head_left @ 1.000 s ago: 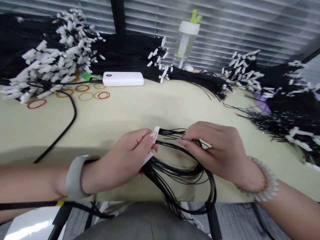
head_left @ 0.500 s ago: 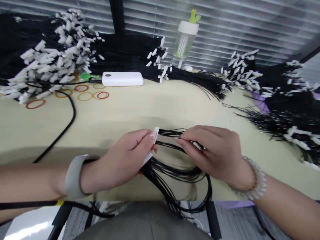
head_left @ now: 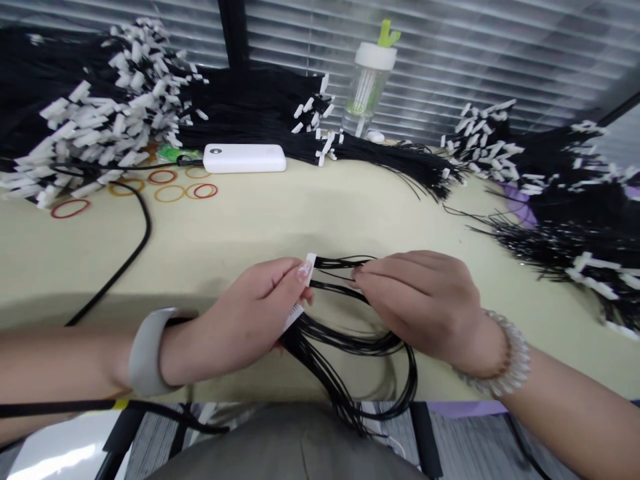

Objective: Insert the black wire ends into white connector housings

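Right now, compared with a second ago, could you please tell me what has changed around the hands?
The right hand has slid left toward the left hand and lies flatter over the black wires, whose loop has drawn in leftward. The left hand keeps hold of the white connector strip. The power bank and rubber bands stayed put.

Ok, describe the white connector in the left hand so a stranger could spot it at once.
Find the cream tabletop, then its near edge, where the left hand pinches a narrow white connector between thumb and fingers. Black wires trail from it. Unlike the connectors heaped along the back, this one is held alone.
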`<state>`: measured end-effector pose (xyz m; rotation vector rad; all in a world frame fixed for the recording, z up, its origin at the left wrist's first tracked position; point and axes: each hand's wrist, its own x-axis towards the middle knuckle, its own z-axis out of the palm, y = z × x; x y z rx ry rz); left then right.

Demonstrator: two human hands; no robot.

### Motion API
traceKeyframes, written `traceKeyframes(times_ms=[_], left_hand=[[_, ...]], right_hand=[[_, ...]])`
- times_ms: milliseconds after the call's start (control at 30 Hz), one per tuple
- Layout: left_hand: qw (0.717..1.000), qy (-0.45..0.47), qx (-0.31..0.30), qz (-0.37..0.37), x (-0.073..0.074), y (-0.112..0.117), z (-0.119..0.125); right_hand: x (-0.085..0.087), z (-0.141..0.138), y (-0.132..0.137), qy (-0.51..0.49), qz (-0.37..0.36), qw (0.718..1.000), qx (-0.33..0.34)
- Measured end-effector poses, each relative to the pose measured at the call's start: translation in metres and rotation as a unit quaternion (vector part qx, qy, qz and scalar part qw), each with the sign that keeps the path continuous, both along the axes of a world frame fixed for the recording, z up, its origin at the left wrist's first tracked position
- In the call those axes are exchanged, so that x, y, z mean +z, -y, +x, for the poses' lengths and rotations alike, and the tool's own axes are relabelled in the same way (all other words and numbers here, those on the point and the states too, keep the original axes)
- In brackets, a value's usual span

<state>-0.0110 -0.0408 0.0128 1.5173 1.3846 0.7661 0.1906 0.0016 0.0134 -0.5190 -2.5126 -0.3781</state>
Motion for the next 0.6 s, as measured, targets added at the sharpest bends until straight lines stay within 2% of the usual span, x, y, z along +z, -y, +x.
traceKeyframes(times_ms=[600], left_hand=[[1.000, -0.007, -0.005, 0.013, -0.0010, 0.0003, -0.0007]], right_hand=[[0.0036, -0.0010, -0.0005, 0.031, 0.015, 0.999, 0.008]])
